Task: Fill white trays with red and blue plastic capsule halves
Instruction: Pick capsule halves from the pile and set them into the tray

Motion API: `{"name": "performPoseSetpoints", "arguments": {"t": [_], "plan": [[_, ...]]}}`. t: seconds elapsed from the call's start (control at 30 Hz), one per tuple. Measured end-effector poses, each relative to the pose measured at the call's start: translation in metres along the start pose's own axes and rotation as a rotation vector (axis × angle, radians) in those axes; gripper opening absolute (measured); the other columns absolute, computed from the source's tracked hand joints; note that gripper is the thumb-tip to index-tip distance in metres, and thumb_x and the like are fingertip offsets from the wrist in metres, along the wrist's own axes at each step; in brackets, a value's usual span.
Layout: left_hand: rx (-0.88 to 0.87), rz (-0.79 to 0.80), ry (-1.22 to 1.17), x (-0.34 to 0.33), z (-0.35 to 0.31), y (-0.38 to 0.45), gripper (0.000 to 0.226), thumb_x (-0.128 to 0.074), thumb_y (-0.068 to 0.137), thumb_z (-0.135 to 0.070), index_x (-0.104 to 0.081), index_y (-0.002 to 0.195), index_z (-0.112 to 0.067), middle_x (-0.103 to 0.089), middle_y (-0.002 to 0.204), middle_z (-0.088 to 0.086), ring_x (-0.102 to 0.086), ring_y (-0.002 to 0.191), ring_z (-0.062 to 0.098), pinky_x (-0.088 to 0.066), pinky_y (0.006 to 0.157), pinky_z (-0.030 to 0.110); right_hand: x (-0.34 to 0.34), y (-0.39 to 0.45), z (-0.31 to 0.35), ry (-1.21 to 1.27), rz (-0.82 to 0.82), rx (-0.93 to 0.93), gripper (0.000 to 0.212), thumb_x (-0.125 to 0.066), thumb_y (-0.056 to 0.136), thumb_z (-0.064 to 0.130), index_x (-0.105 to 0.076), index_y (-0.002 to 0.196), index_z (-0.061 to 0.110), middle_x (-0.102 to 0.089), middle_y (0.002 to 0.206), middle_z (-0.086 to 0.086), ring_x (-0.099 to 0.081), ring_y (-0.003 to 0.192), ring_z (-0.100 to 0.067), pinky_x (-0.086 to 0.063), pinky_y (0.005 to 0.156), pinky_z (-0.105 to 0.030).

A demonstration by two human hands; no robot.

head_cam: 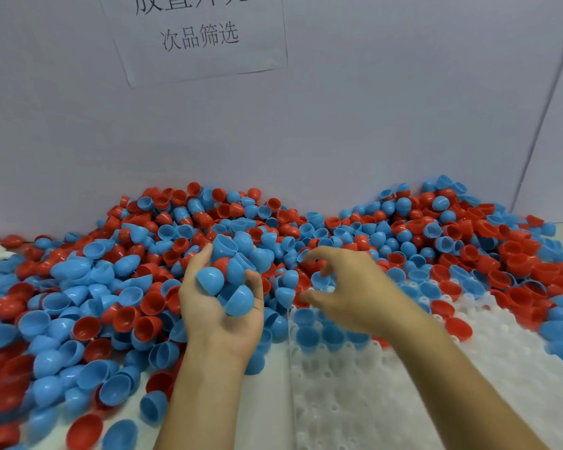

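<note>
Left hand (220, 306) is cupped palm-up, fingers curled round a heap of blue capsule halves (233, 274) with one red half tucked among them. Right hand (348, 293) hovers palm-down over the far edge of the white tray (387, 394), fingers spread and bent like a claw; motion blur hides whether the fingertips pinch anything, so its hold cannot be told.

Progress, judged from the layout: early. A short row of blue halves (330, 336) sits in the tray pockets just below the right hand, with a few red halves (457, 328) seated farther right. Most pockets toward the near edge show bare white. Loose halves spill over the tray's far and right margins, not seated.

Supply: a large mixed pile of red and blue halves (117, 287) covers the tabletop to the left and banks up against the grey backboard (371, 125), which carries a paper sign (199, 37) with printed characters.

Left hand's load sits just beside the tray's left edge, near the right hand. Many pockets remain to fill.
</note>
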State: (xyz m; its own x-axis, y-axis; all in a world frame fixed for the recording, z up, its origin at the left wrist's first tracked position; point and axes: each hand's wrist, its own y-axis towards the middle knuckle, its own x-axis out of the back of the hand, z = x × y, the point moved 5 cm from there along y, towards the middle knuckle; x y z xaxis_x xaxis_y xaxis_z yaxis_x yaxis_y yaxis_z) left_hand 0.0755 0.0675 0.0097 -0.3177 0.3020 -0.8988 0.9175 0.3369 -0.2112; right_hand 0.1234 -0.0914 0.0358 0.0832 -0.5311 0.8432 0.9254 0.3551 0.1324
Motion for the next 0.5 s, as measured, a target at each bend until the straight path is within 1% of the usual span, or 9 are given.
{"name": "performPoseSetpoints", "arguments": {"t": [0.03,0.1,0.13,0.2,0.23,0.3,0.4,0.47,0.5], "plan": [[0.0,-0.004,0.002,-0.001,-0.001,0.001,0.017,-0.064,0.093,-0.032,-0.069,0.095,-0.016,-0.072,0.082,0.002,-0.065,0.061,0.012,-0.051,0.046,0.02,-0.01,0.008,0.007,-0.054,0.021,0.013,0.06,-0.074,0.086,0.042,-0.047,0.139,0.034,-0.06,0.123,0.005,-0.057,0.112,-0.017,-0.051,0.095,-0.038],[0.008,-0.008,0.003,-0.002,-0.003,0.0,0.016,-0.066,0.092,-0.031,-0.069,0.097,-0.016,-0.072,0.081,0.0,-0.064,0.063,0.011,-0.05,0.047,0.019,-0.026,0.023,0.015,-0.184,0.056,0.007,0.067,-0.074,0.084,0.041,-0.042,0.142,0.033,-0.055,0.13,-0.002,-0.046,0.125,-0.029,-0.044,0.103,-0.047],[0.01,-0.018,0.007,-0.002,-0.003,0.0,0.016,-0.066,0.092,-0.031,-0.068,0.097,-0.015,-0.07,0.082,0.001,-0.062,0.065,0.011,-0.05,0.047,0.018,-0.032,0.029,0.017,-0.226,0.08,-0.007,0.067,-0.075,0.084,0.037,-0.042,0.141,0.031,-0.054,0.131,-0.004,-0.042,0.127,-0.032,-0.04,0.105,-0.049],[0.018,-0.03,0.005,-0.002,-0.002,0.001,0.016,-0.066,0.092,-0.03,-0.069,0.093,-0.014,-0.069,0.083,0.003,-0.06,0.067,0.011,-0.05,0.046,0.018,-0.04,0.036,0.021,-0.254,0.115,-0.021,0.06,-0.074,0.084,0.027,-0.046,0.138,0.028,-0.055,0.13,-0.005,-0.042,0.127,-0.033,-0.034,0.108,-0.052],[0.027,-0.027,0.009,-0.002,-0.002,0.002,0.017,-0.066,0.092,-0.03,-0.07,0.091,-0.014,-0.069,0.082,0.003,-0.061,0.066,0.012,-0.049,0.046,0.018,-0.041,0.038,0.023,-0.255,0.105,-0.013,0.056,-0.073,0.085,0.024,-0.049,0.135,0.028,-0.057,0.127,-0.005,-0.043,0.125,-0.032,-0.033,0.108,-0.052],[0.032,-0.037,0.013,-0.003,-0.001,0.001,0.017,-0.067,0.091,-0.031,-0.07,0.089,-0.014,-0.07,0.08,0.004,-0.062,0.063,0.012,-0.05,0.045,0.019,-0.04,0.038,0.027,-0.258,0.047,0.021,0.047,-0.07,0.086,0.025,-0.055,0.13,0.028,-0.059,0.121,-0.002,-0.045,0.121,-0.03,-0.033,0.106,-0.052],[0.027,-0.045,0.017,-0.002,-0.002,0.001,0.017,-0.067,0.091,-0.03,-0.069,0.085,-0.014,-0.069,0.077,0.003,-0.062,0.06,0.013,-0.05,0.045,0.019,-0.033,0.035,0.032,-0.154,-0.042,0.08,0.048,-0.07,0.085,0.026,-0.057,0.132,0.027,-0.06,0.126,0.0,-0.052,0.12,-0.026,-0.042,0.104,-0.047],[0.014,-0.049,0.03,-0.002,-0.003,0.002,0.019,-0.067,0.091,-0.03,-0.069,0.083,-0.013,-0.068,0.075,0.003,-0.062,0.057,0.012,-0.05,0.046,0.018,-0.023,0.03,0.032,0.048,-0.079,0.115,0.056,-0.071,0.085,0.018,-0.053,0.138,0.025,-0.057,0.134,0.001,-0.057,0.117,-0.02,-0.049,0.099,-0.036],[0.004,-0.045,0.043,-0.002,-0.002,0.002,0.019,-0.066,0.091,-0.03,-0.068,0.083,-0.013,-0.066,0.074,0.003,-0.06,0.057,0.012,-0.049,0.046,0.017,-0.018,0.026,0.032,0.144,-0.096,0.13,0.06,-0.071,0.084,0.014,-0.051,0.139,0.026,-0.056,0.133,0.003,-0.06,0.108,-0.015,-0.053,0.092,-0.028]]}}
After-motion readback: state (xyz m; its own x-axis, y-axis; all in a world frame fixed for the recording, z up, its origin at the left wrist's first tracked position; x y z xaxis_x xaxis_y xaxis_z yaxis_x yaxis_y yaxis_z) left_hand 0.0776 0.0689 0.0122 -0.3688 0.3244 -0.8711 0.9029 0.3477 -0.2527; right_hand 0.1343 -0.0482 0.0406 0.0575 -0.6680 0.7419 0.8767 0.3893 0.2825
